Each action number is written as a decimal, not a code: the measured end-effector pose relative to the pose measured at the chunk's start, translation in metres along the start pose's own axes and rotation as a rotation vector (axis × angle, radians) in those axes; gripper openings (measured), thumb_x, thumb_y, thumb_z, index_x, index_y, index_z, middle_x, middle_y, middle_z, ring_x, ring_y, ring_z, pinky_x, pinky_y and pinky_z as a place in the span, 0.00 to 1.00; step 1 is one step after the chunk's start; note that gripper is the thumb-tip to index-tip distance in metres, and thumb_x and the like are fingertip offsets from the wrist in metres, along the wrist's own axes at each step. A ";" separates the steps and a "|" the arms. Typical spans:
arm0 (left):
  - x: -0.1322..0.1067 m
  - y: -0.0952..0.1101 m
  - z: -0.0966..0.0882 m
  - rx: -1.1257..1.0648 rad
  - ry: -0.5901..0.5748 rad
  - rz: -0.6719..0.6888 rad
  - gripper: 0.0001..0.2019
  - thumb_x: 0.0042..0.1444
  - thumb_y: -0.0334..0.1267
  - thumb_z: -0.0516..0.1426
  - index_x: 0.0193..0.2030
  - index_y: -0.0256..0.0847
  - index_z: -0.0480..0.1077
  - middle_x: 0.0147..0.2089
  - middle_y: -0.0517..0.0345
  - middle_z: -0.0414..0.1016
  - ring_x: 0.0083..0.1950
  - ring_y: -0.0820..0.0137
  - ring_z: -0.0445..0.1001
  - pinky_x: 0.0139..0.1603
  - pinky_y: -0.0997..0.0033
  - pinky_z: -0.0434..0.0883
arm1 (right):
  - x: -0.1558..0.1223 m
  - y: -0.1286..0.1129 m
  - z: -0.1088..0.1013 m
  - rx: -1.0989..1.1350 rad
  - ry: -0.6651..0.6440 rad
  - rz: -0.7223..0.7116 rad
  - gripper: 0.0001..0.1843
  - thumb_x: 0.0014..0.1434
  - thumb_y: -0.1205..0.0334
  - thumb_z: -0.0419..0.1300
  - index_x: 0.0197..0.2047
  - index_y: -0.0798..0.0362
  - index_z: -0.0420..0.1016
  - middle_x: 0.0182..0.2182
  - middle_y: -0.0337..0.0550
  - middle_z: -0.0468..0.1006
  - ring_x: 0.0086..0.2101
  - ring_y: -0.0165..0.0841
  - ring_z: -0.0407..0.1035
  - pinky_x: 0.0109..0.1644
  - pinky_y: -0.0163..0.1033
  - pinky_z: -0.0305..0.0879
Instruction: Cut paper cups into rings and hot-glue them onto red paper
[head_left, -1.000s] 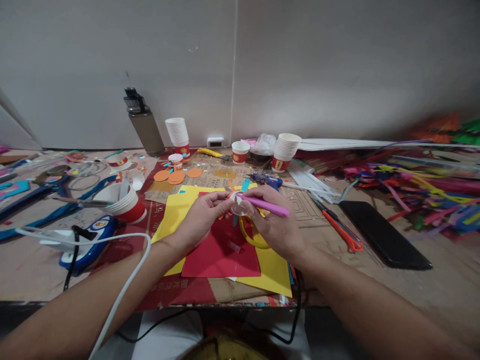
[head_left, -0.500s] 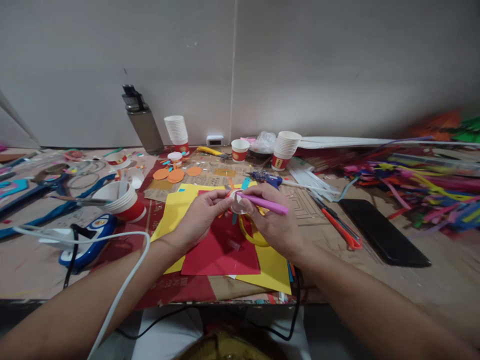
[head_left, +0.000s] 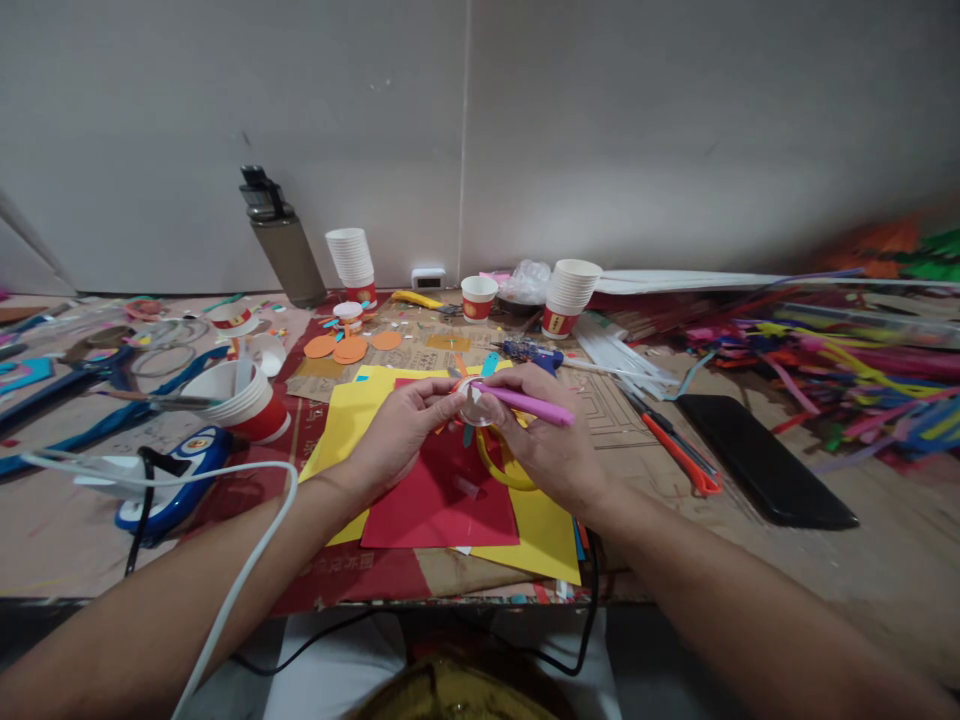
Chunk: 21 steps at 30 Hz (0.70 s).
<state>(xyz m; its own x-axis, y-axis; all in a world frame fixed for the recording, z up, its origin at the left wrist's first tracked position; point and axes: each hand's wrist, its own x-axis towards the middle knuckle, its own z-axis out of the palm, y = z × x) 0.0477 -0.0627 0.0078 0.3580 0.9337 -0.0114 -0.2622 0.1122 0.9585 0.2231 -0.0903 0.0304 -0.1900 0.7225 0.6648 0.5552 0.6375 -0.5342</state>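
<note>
My left hand [head_left: 405,425] pinches a small round whitish piece [head_left: 477,408] by its edge, over the middle of the paper sheets. Orange and teal strips stick out around this piece. From the other side my right hand [head_left: 544,430] grips the same piece, fingers closed. A purple stick-like thing [head_left: 536,406] lies between the right thumb and fingers, its far end at the round piece; its exact kind is unclear. Below the right hand shows a yellow loop [head_left: 491,465], partly hidden. Under both hands lie a red sheet [head_left: 427,510] and yellow sheets [head_left: 551,555].
Stacked paper cups [head_left: 349,255], orange paper discs [head_left: 349,349] and a blue glue gun [head_left: 532,352] stand or lie behind. A phone [head_left: 765,460] and an orange cutter [head_left: 682,455] are at right. A white cable [head_left: 255,560] crosses over my left forearm.
The view has shifted very slightly. Both hands keep the same hold on the round piece, and the purple stick-like thing stays in the right hand.
</note>
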 end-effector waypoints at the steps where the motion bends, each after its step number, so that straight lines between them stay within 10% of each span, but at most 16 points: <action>1: 0.000 0.000 0.000 -0.002 0.003 0.000 0.16 0.50 0.44 0.65 0.43 0.37 0.76 0.38 0.55 0.76 0.34 0.75 0.69 0.36 0.74 0.63 | 0.000 0.000 0.000 -0.003 -0.001 0.001 0.06 0.63 0.58 0.59 0.42 0.50 0.73 0.37 0.42 0.78 0.39 0.35 0.72 0.44 0.42 0.68; 21: 0.001 -0.003 -0.002 0.008 0.004 0.023 0.15 0.50 0.43 0.65 0.43 0.38 0.77 0.38 0.55 0.77 0.35 0.74 0.70 0.38 0.73 0.65 | -0.002 0.002 0.000 -0.002 0.006 0.005 0.07 0.63 0.57 0.58 0.42 0.50 0.73 0.37 0.43 0.78 0.39 0.34 0.72 0.43 0.42 0.68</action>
<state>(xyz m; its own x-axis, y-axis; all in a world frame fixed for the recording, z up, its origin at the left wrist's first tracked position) 0.0468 -0.0608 0.0040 0.3485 0.9372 0.0098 -0.2634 0.0880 0.9607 0.2241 -0.0907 0.0280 -0.1822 0.7237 0.6656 0.5578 0.6336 -0.5362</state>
